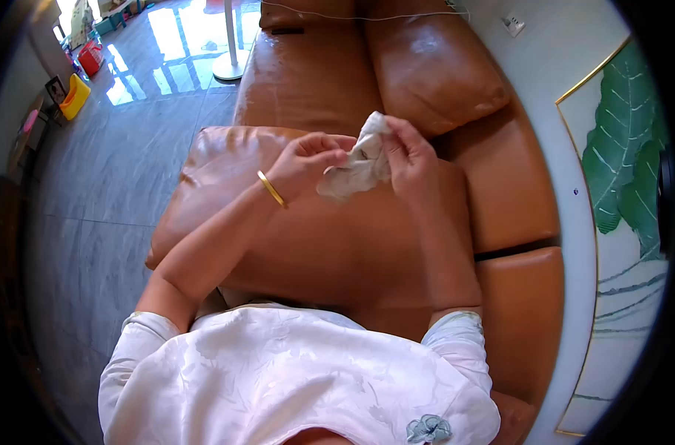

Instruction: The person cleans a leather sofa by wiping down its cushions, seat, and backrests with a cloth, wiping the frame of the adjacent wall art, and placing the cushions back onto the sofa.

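Note:
A small, crumpled off-white piece of cloth (365,159) hangs between my two hands, over a brown leather cushion (337,245). My left hand (308,159), with a gold bangle at its wrist, pinches the cloth's left edge between thumb and fingers. At the upper right end, my right hand (414,159) grips the same cloth, thumb and forefinger pressed together on its top. The cloth's lower left part droops freely beneath my left fingertips.
A brown leather sofa (315,81) stretches ahead and along the right, by a wall with a framed leaf picture (625,141). A white stand's round base (230,67) rests on the grey tiled floor (93,185). A yellow plastic item (75,96) stands far left.

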